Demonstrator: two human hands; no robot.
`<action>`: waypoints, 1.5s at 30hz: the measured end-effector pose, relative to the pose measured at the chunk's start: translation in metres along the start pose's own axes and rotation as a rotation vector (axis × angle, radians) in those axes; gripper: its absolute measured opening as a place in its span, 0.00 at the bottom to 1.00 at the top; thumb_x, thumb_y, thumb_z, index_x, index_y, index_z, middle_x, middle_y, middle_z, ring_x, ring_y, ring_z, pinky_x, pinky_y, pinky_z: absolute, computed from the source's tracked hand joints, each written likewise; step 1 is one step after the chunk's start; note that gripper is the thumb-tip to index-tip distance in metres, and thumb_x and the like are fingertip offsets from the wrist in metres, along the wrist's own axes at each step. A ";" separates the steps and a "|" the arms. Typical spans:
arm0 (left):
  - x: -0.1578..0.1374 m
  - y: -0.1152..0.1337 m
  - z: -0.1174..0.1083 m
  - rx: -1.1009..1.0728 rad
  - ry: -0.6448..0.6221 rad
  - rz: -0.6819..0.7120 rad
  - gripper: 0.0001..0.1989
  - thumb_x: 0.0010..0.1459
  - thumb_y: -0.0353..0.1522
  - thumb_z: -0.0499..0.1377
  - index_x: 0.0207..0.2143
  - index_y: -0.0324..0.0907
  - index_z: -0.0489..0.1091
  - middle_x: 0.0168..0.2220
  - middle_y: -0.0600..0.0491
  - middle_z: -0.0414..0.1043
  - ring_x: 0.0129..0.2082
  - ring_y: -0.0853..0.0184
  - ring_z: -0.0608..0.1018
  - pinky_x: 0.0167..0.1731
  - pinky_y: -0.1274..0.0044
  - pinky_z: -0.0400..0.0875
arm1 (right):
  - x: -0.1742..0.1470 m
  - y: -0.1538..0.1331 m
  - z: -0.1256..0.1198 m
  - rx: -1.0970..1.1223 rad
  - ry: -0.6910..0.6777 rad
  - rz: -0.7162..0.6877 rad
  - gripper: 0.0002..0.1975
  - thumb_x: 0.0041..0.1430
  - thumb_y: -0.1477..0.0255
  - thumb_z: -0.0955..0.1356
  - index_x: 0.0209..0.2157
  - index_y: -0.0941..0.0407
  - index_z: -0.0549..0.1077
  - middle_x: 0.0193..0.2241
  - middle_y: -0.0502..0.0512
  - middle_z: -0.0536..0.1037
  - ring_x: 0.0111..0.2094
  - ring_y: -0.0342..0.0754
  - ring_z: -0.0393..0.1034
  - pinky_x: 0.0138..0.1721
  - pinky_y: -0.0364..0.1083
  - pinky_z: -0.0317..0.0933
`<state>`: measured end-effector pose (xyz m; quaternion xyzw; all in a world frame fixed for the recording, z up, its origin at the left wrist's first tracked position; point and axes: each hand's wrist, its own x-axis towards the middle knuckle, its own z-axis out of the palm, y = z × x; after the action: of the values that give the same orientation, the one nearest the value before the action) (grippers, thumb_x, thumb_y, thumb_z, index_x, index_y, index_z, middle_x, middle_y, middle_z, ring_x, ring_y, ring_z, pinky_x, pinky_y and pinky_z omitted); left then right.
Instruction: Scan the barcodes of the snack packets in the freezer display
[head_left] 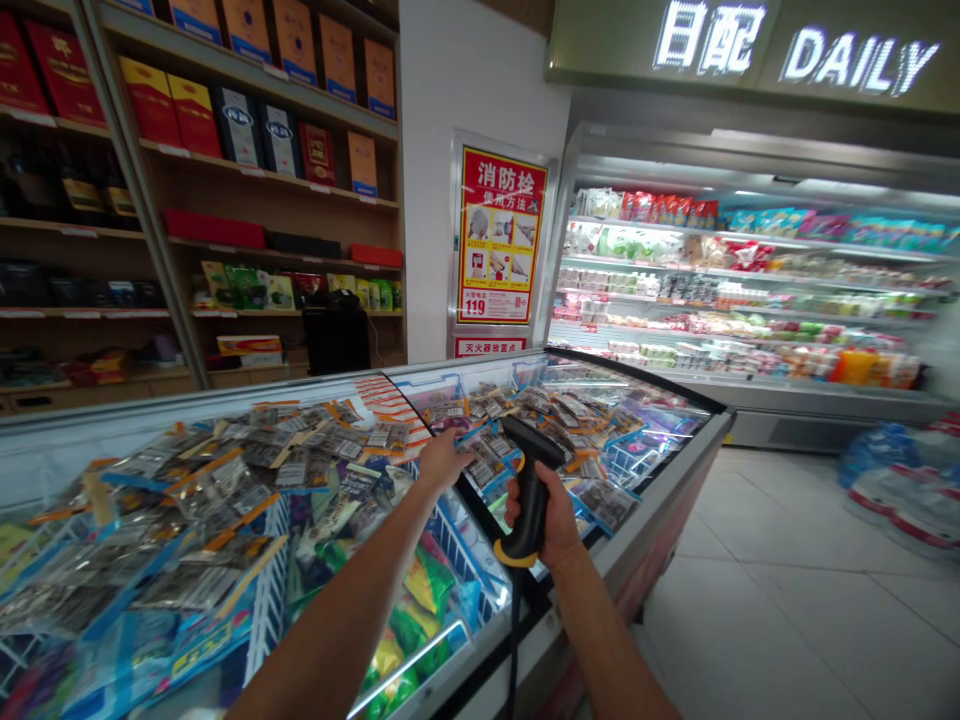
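Scanner (531, 505), black with yellow trim, stands at 5 o'clock of the view, above a chest freezer (686, 495) and clamped in the right hand (561, 525), whose fingers wrap its handle. The handle is the long axis, running from nearly 12 down to about 6:30, slightly tilted; the head lies along a line from 10 to 4, its nose seemingly toward 10. A dark cord (514, 640) drops from the base toward 6.

At 7 o'clock, the left hand (444, 462) has its fingers drawn together beside a blue-edged packet (472, 433), just off the scanner's nose at 10; I cannot tell whether they pinch it. More packets (315, 462) lie heaped at 8 o'clock, their print too small to read.

At 2 o'clock, a lit sign (795, 48) reads "日配 DAILY". At 12, a red poster (495, 235) is headed "消防栓 使用方法", with "火警电话 119" low on its 7 o'clock side. Just beneath, a red notice (490, 347) reads "灭火器放置点". Boxes (238, 125) on the shelves toward 10 carry lettering I cannot make out.
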<state>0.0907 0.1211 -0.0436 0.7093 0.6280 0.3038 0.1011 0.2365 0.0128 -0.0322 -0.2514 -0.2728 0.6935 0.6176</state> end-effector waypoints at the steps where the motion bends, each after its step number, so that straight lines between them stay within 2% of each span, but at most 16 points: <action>1: 0.002 -0.002 -0.002 -0.064 0.028 0.019 0.21 0.45 0.31 0.58 0.46 0.42 0.65 0.46 0.48 0.70 0.45 0.61 0.70 0.45 0.72 0.61 | 0.000 0.000 0.000 -0.008 -0.011 -0.003 0.15 0.43 0.61 0.66 0.30 0.57 0.67 0.15 0.47 0.68 0.13 0.40 0.60 0.13 0.39 0.56; 5: 0.006 -0.004 -0.013 -0.251 0.145 0.057 0.23 0.43 0.27 0.58 0.45 0.40 0.65 0.46 0.50 0.69 0.43 0.64 0.72 0.44 0.75 0.64 | -0.002 0.002 0.001 -0.039 -0.014 0.039 0.15 0.43 0.61 0.66 0.30 0.58 0.67 0.14 0.48 0.68 0.12 0.40 0.60 0.12 0.40 0.56; 9: 0.008 -0.007 -0.021 -0.367 0.221 0.022 0.26 0.43 0.27 0.58 0.48 0.42 0.62 0.44 0.52 0.71 0.35 0.67 0.74 0.39 0.75 0.67 | -0.002 0.004 0.001 -0.056 -0.031 0.078 0.14 0.44 0.62 0.67 0.30 0.58 0.67 0.15 0.47 0.69 0.12 0.41 0.61 0.12 0.40 0.57; 13: 0.012 -0.014 -0.022 -0.440 0.231 -0.028 0.29 0.42 0.27 0.58 0.50 0.43 0.60 0.44 0.52 0.70 0.29 0.70 0.73 0.35 0.75 0.69 | -0.001 0.004 -0.001 -0.053 -0.049 0.076 0.14 0.44 0.62 0.67 0.30 0.57 0.67 0.15 0.47 0.69 0.12 0.40 0.61 0.13 0.40 0.57; 18: 0.014 -0.018 -0.023 -0.425 0.274 -0.050 0.29 0.42 0.28 0.59 0.50 0.44 0.60 0.44 0.53 0.71 0.28 0.71 0.73 0.35 0.75 0.69 | -0.001 0.005 -0.003 -0.056 -0.055 0.085 0.14 0.44 0.62 0.67 0.30 0.57 0.67 0.15 0.46 0.69 0.12 0.40 0.61 0.13 0.39 0.57; 22: 0.012 -0.015 -0.028 -0.455 0.270 -0.076 0.29 0.43 0.28 0.59 0.51 0.44 0.59 0.44 0.51 0.71 0.25 0.72 0.73 0.30 0.76 0.69 | -0.001 0.005 -0.002 -0.062 -0.052 0.083 0.14 0.44 0.62 0.67 0.30 0.57 0.67 0.15 0.47 0.69 0.12 0.40 0.61 0.12 0.39 0.57; 27: 0.020 -0.019 -0.040 -0.594 0.286 -0.084 0.26 0.41 0.30 0.59 0.47 0.41 0.62 0.29 0.55 0.72 0.26 0.70 0.73 0.27 0.79 0.68 | 0.006 -0.003 0.014 -0.127 -0.030 0.106 0.14 0.43 0.61 0.66 0.23 0.59 0.67 0.13 0.49 0.69 0.11 0.40 0.60 0.10 0.39 0.56; 30: 0.026 -0.028 -0.048 -0.666 0.325 -0.092 0.20 0.41 0.29 0.59 0.41 0.42 0.64 0.25 0.58 0.71 0.26 0.71 0.74 0.26 0.81 0.66 | 0.016 -0.002 0.029 -0.215 -0.035 0.059 0.14 0.43 0.62 0.66 0.19 0.59 0.66 0.12 0.49 0.68 0.10 0.40 0.60 0.09 0.39 0.55; 34: 0.029 -0.038 -0.053 -0.657 0.351 -0.124 0.16 0.41 0.26 0.57 0.37 0.42 0.66 0.26 0.58 0.71 0.27 0.71 0.74 0.29 0.81 0.67 | 0.024 0.011 0.040 -0.335 -0.061 0.000 0.14 0.43 0.62 0.67 0.18 0.59 0.65 0.09 0.48 0.67 0.08 0.39 0.58 0.08 0.38 0.53; 40: 0.027 -0.043 -0.050 -0.551 0.377 -0.080 0.23 0.43 0.23 0.53 0.44 0.40 0.68 0.26 0.56 0.72 0.27 0.71 0.73 0.30 0.80 0.66 | 0.019 0.017 0.030 -0.368 -0.099 0.033 0.15 0.44 0.61 0.67 0.27 0.59 0.67 0.10 0.47 0.68 0.08 0.40 0.58 0.08 0.39 0.52; 45: 0.027 -0.045 -0.048 -0.593 0.350 -0.105 0.26 0.44 0.23 0.51 0.48 0.42 0.66 0.25 0.57 0.72 0.24 0.72 0.73 0.26 0.80 0.66 | 0.018 0.014 0.024 -0.342 -0.050 0.077 0.15 0.43 0.60 0.66 0.24 0.59 0.66 0.10 0.48 0.68 0.08 0.41 0.59 0.08 0.39 0.53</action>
<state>0.0268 0.1441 -0.0209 0.5530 0.5557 0.5845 0.2091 0.2082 0.0275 -0.0248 -0.3459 -0.3923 0.6660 0.5319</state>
